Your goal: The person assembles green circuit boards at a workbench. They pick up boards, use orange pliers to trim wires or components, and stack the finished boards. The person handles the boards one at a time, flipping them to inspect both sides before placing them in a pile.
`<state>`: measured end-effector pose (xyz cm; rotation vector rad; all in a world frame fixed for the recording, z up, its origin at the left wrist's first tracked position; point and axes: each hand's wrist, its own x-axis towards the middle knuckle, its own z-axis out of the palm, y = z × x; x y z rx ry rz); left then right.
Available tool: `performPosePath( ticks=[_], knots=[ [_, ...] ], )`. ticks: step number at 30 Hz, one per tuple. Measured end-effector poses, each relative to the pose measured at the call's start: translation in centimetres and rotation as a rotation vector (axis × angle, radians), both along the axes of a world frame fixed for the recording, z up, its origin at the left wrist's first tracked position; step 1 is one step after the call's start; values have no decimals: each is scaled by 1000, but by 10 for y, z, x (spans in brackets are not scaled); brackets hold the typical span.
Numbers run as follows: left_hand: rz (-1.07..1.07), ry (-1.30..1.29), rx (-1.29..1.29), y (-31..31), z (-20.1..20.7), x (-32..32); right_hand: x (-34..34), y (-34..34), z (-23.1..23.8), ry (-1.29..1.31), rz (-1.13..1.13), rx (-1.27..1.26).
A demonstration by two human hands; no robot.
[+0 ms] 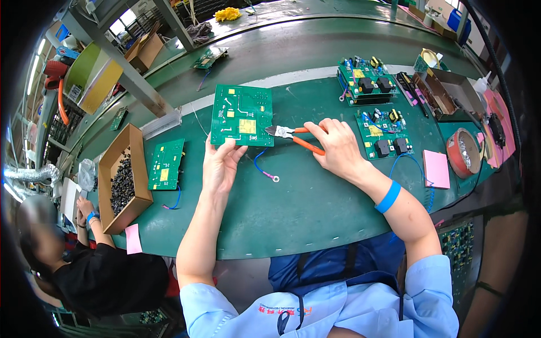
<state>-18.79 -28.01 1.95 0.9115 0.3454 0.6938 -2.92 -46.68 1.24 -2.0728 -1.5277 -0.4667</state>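
My left hand [220,166] is closed on the lower left edge of a green circuit board [234,101], held up with its solder side towards me. A blue wire [259,161] with a ring terminal hangs below the board. In my right hand [337,146] is a pair of diagonal cutters [307,145] with orange handles, the handles spread a little. The cutter jaws touch or nearly touch the board's right edge, near its lower corner; whether they grip anything is too small to tell. My right wrist wears a blue band [389,197].
Left of me lie another circuit board [167,163] and a cardboard box [141,194] of small black parts. A co-worker [101,270] sits beyond. To the right are stacked boards [366,84], a single board [384,134], a pink pad [437,169] and a red round container [455,149].
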Motion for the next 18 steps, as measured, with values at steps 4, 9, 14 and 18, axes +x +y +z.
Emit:
performPosePath(
  ticks=[4, 9, 14, 18],
  knots=[
    [8, 9, 17, 0, -2, 0, 0, 2, -4, -2, -1, 10],
    [8, 18, 35, -1, -1, 2, 1, 0, -1, -50, -18, 31],
    [11, 13, 21, 0, -4, 1, 2, 1, -3, -87, -11, 35],
    [-1, 23, 16, -1, -5, 2, 2, 0, -3, -107, -11, 13]
  ],
)
